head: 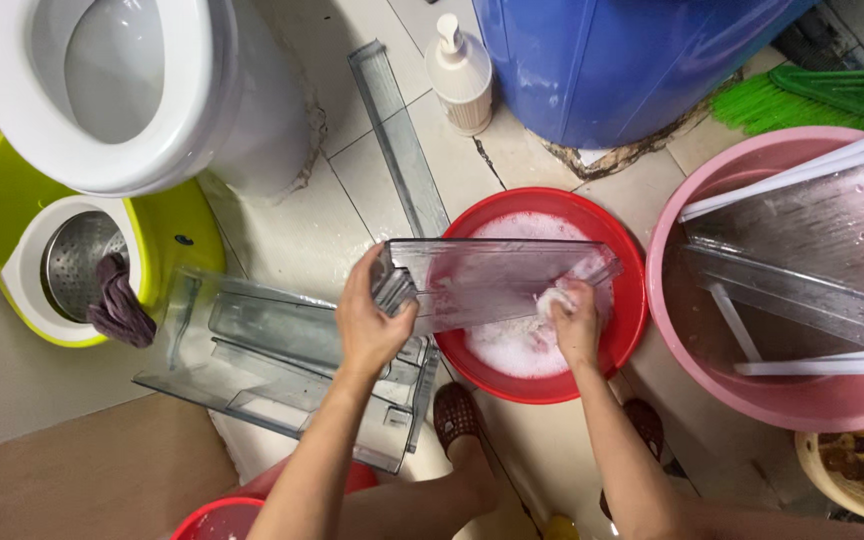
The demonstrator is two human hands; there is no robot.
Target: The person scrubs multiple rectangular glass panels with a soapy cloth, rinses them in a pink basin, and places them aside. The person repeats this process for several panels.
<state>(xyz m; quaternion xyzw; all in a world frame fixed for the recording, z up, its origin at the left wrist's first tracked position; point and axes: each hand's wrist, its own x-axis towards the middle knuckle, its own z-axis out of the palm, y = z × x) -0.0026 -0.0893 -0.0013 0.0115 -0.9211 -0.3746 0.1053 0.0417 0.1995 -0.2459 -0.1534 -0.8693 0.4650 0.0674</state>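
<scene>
Basins, three: one red with suds, one large pink, one small red at the lower edge. Clear plastic trays, two: one held, one on the floor. One each: blue barrel, pump bottle, toilet, green mop bucket, green broom.

red basin, pink tub, blue barrel

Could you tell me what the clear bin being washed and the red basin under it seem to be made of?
The clear bin, gripped by the left hand, looks like rigid transparent plastic: see-through, glossy, with moulded ribs. The red basin appears to be smooth opaque plastic with a shiny rolled rim, holding suds.
</scene>
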